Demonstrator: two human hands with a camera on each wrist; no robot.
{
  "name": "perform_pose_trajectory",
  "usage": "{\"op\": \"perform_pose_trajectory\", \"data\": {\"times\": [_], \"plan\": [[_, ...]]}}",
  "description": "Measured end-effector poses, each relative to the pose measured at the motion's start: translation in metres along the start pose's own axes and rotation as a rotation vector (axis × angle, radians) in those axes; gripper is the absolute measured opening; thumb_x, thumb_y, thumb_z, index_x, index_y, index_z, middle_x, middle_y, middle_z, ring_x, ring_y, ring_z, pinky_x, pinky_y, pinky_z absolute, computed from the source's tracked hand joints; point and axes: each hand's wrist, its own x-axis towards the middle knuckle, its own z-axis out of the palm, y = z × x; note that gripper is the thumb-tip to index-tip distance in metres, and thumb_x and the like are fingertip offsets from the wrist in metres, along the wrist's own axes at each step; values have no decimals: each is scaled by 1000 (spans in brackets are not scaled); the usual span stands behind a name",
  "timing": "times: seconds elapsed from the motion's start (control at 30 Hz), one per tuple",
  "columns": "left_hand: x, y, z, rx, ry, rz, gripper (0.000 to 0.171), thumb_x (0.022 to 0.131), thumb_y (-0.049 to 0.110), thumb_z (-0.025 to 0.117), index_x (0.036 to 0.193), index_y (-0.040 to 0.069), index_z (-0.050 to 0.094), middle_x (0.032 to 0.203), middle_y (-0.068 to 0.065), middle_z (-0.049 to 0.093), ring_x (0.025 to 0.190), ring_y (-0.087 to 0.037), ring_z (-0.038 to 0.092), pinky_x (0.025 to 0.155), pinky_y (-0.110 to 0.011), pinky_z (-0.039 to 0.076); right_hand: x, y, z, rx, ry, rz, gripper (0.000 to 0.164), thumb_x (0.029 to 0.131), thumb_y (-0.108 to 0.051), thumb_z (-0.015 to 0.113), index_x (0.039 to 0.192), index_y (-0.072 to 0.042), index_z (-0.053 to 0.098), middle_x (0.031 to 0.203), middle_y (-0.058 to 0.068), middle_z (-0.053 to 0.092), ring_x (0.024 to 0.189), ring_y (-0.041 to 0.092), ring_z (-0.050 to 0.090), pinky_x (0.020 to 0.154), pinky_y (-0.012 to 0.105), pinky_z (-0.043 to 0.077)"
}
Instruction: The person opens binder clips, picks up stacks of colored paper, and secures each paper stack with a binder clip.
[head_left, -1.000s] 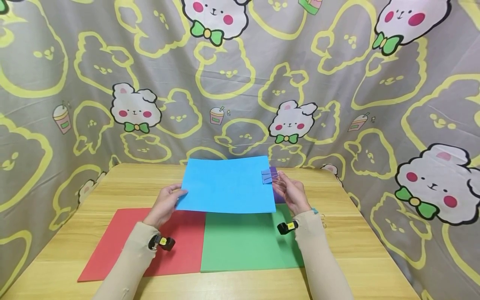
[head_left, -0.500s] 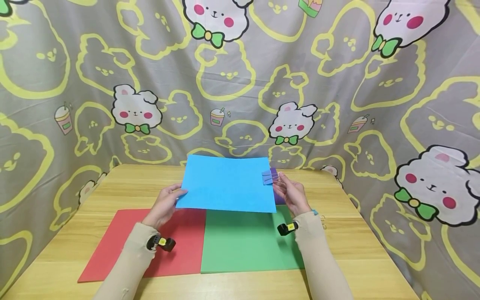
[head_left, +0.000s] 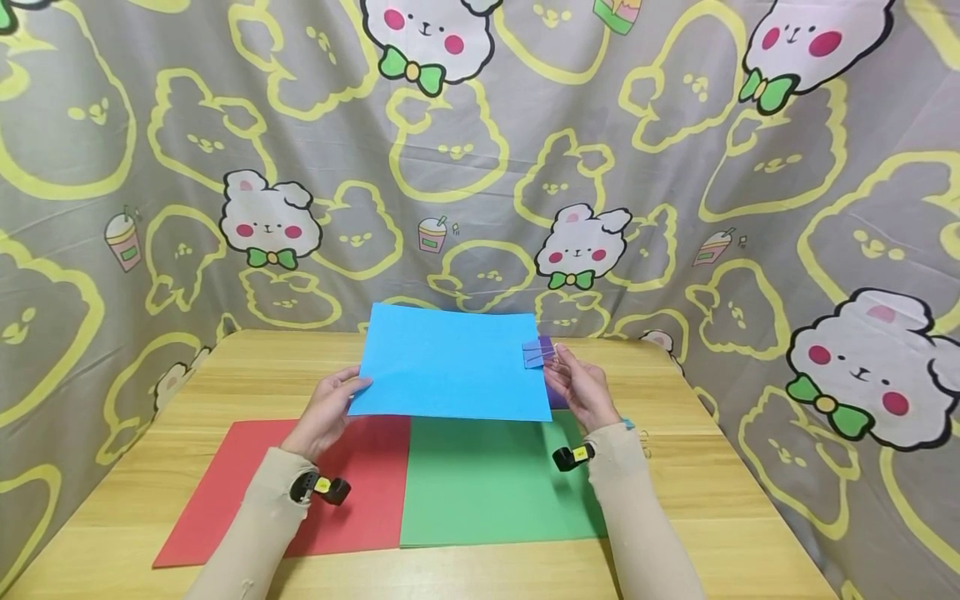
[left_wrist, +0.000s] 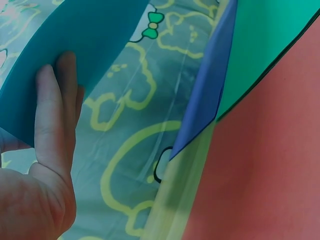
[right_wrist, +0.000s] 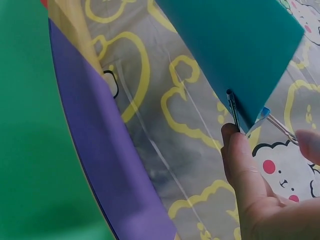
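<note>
A blue sheet [head_left: 450, 362], a violet clip [head_left: 535, 354], a red sheet [head_left: 367, 500], a green sheet [head_left: 502, 483] and a purple sheet [right_wrist: 102, 125] are seen. The table [head_left: 742, 508] is grained yellow; the grey curtain [head_left: 555, 100] is printed with yellow outlines [head_left: 56, 187] and white, green-bowed rabbits [head_left: 581, 240].

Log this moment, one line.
left hand: pinches rectangular blue paper; right hand: pinches purplish metal binder clip at paper's right edge; wooden table: red paper, green paper

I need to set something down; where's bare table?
Bare table: left of the red sheet, and right of the thin loops by the right sleeve. Crowded: the middle, where left hand and right hand hold up the blue sheet and clip near the green sheet.
</note>
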Motion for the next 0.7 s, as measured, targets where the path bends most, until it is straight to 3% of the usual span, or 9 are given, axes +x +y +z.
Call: {"op": "perform_pose_trajectory", "data": {"times": [0.1,0.3,0.43,0.57,0.63,0.7], "plan": [[0,0,1,6,6,-3,61,110,18,51,159,-6,25,120,7,63,100,0,68,90,-22,61,0,-1,0,2,0,4,69,103,-35,63,150,10,38,92,3,76,83,9,77,92,25,60],[1,0,4,26,13,-9,60,111,22,48,160,-4,25,152,-21,45,105,-1,68,98,-30,60,1,0,0,-17,-4,9,67,103,-39,63,149,6,43,94,2,76,85,10,77,88,26,62],[1,0,5,11,9,-10,60,112,23,46,161,-3,23,162,-25,34,108,-1,66,98,-28,59,-1,1,0,-68,-36,17,69,104,-46,59,152,0,43,127,13,71,94,11,75,87,27,63],[0,0,4,-18,7,-7,61,112,22,45,162,-3,20,162,-23,32,109,0,65,96,-25,59,-3,1,2,-121,-94,45,78,104,-55,54,162,-9,30,159,23,43,119,27,70,87,27,63],[0,0,4,-33,6,-1,61,112,22,44,162,-2,19,161,-22,33,109,0,65,96,-24,59,-3,2,4,-154,-124,50,81,104,-55,54,165,-13,22,161,23,39,116,29,69,85,25,63],[0,-1,3,-46,6,7,60,112,22,44,162,-2,20,160,-22,33,107,1,66,96,-24,60,-4,4,8,-168,-146,53,79,105,-49,55,166,-17,18,141,15,58,95,17,69,72,20,59]]}}
